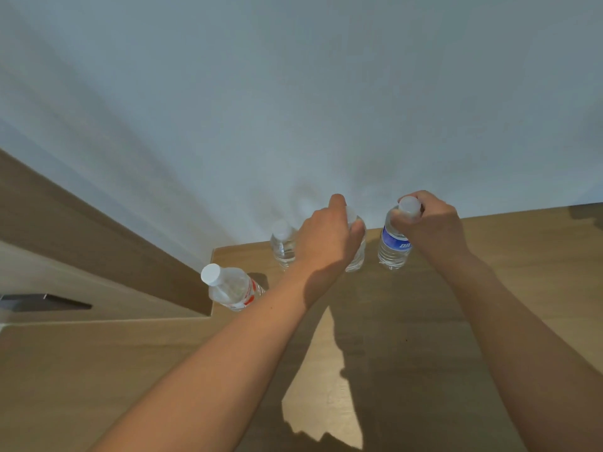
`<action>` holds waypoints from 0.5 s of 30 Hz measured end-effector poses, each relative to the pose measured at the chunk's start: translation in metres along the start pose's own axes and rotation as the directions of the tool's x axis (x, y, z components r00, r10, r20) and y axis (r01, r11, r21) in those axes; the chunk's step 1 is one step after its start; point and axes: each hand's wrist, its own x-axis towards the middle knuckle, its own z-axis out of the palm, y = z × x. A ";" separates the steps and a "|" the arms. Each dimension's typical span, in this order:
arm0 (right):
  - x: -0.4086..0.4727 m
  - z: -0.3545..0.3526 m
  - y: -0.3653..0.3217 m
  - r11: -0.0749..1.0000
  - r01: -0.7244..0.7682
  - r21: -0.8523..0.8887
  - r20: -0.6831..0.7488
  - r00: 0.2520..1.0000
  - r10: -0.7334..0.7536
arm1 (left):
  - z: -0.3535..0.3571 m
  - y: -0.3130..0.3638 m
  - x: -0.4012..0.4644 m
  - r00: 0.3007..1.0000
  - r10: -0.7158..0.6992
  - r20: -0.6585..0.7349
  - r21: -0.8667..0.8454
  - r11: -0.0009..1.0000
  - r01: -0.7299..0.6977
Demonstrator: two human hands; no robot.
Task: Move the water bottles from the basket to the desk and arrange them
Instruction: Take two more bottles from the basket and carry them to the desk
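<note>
Several clear water bottles stand on the wooden desk (424,321) near the wall. My left hand (326,236) grips the neck of a plain clear bottle (357,256), which it partly hides. My right hand (430,223) holds a blue-label bottle (393,246) just under its white cap. Another plain bottle (283,244) stands to the left of my left hand. At the desk's left edge stands a red-label bottle (233,288) with a white cap. The basket is out of view.
A white wall (293,109) rises straight behind the bottles. The desk's left edge (212,282) drops to a lower wooden surface (98,370). A dark flat object (45,301) lies at the far left.
</note>
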 end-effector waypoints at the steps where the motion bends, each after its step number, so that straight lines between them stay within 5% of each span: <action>1: 0.000 0.001 0.002 1.000 0.020 -0.004 -0.007 1.000 -0.020 | 0.004 -0.002 0.002 1.000 -0.001 0.007 -0.007 1.000 0.001; 6: 0.001 0.003 0.007 0.993 0.111 -0.048 -0.043 0.993 -0.113 | 0.014 -0.013 0.015 0.999 -0.026 -0.023 -0.050 0.998 0.025; 15: -0.007 0.006 0.001 0.998 0.037 -0.042 -0.066 0.997 -0.040 | 0.015 -0.009 0.032 0.992 -0.113 0.064 0.031 0.993 0.111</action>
